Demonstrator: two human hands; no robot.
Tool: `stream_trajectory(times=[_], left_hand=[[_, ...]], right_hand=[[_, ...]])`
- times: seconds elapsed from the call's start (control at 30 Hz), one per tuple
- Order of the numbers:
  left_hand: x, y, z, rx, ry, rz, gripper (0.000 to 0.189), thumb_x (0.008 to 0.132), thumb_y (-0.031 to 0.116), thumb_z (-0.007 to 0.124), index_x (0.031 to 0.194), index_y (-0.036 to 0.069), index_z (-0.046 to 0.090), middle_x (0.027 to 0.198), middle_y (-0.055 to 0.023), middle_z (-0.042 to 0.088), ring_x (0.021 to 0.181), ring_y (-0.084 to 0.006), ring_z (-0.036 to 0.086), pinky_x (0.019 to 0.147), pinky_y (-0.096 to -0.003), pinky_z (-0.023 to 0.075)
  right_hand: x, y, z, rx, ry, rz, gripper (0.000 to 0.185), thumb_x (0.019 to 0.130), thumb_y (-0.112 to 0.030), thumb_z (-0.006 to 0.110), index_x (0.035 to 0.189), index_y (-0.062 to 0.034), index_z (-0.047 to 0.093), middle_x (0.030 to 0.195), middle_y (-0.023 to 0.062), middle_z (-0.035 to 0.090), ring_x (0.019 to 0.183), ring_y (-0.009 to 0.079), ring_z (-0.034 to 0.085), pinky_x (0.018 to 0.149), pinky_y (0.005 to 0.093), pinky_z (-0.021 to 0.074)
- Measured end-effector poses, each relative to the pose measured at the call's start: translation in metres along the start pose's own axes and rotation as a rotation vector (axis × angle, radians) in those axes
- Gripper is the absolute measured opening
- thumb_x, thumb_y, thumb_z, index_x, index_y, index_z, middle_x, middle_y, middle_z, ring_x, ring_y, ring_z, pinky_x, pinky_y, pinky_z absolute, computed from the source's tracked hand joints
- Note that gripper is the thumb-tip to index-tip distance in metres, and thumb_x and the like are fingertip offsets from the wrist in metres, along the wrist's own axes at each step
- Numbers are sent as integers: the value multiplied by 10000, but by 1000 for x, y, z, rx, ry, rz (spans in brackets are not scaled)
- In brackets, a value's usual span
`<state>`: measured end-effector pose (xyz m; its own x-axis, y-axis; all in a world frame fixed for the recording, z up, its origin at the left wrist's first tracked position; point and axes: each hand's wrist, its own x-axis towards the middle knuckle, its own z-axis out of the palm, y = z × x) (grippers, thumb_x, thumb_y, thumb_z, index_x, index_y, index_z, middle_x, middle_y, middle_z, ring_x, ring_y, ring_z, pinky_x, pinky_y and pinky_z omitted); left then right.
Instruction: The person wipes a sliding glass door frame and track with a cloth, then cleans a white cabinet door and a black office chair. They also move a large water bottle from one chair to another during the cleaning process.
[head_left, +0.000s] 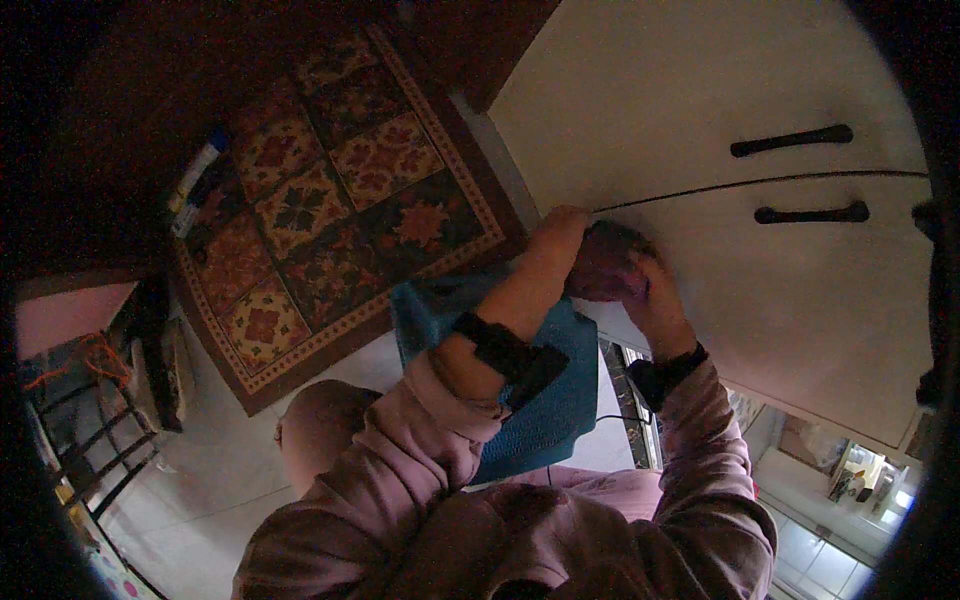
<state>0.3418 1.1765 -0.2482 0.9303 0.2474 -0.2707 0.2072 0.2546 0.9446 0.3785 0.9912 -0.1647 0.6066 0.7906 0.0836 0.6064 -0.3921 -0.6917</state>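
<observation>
Both my hands are on a dark reddish-purple bundle (606, 261), likely wadded cloth, held up by the white cabinet doors (675, 300). My left hand (564, 225) grips its left side, with most of its fingers hidden. On the right side, the thumb and fingers of my right hand (657, 289) curl around it. Dim light blurs the bundle's detail. Directly below my forearms stands a teal textured plastic container (559, 405), partly covered by my left arm.
Two dark handles, an upper one (792, 140) and a lower one (811, 213), project from the cabinet. A patterned rug (360, 202) covers the floor ahead. At left is a metal rack (97, 442) with an orange cord (101, 356). A thin black cable (622, 418) runs beside the container.
</observation>
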Motion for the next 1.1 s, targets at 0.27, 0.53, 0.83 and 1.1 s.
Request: stream_trajectory(times=[0.27, 0.53, 0.83, 1.1], left_hand=[[-10, 34, 6, -493, -10, -146, 273, 968, 197, 520, 1156, 32, 627, 1062, -113, 668, 921, -250, 663, 754, -346, 563], [15, 14, 12, 470, 442, 345, 263, 854, 199, 602, 1053, 40, 670, 1089, -209, 642, 957, -384, 637, 834, -461, 507], [4, 61, 8, 229, 505, 135, 237, 857, 229, 616, 999, 51, 680, 1002, -181, 670, 957, -392, 632, 835, -465, 509], [-1, 95, 22, 91, 521, 10, 183, 857, 177, 614, 986, 56, 663, 1037, -180, 650, 977, -380, 620, 868, -464, 494]], right_hand=[[35, -39, 23, 1172, 86, 457, 540, 974, -206, 586, 1457, -182, 346, 1306, 83, 541, 1126, 240, 583, 905, 406, 524], [54, 27, 42, 176, -4, 440, 481, 952, -287, 604, 1356, -78, 445, 1326, 115, 527, 1203, 271, 537, 972, 414, 496], [60, 75, 56, -667, -515, 224, 460, 954, -292, 562, 1352, -78, 480, 1361, 138, 515, 1231, 297, 515, 996, 433, 467], [73, 95, 51, -736, -573, 160, 451, 964, -287, 530, 1366, -88, 476, 1369, 137, 510, 1245, 298, 495, 1007, 427, 447]])
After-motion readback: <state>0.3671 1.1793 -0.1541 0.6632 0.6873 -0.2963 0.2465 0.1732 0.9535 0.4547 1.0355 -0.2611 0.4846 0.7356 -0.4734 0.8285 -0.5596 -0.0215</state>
